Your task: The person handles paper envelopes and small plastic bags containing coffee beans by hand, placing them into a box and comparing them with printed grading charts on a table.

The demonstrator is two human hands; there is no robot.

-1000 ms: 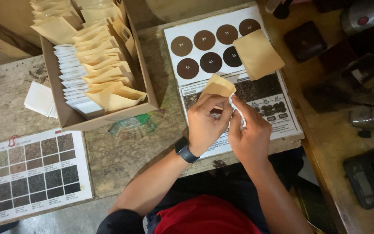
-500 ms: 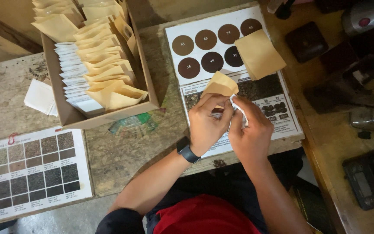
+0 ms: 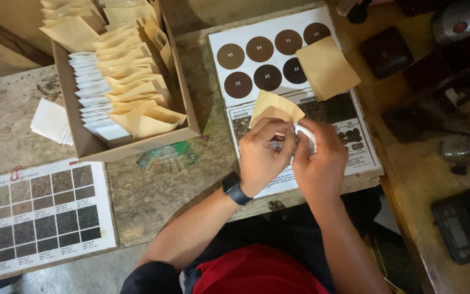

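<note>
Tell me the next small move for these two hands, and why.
Probably ease the white piece pinched in the right hand into the tan paper envelope held by the left hand. Both hands meet at the envelope's lower edge above the colour chart, and the white piece sits beside it, seemingly not yet inside.

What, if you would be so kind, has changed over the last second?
Very little: both hands stay together over the chart. The left hand still holds the tan pouch; the right hand still pinches the white piece. The box of pouches and loose pouch have not moved.
</note>
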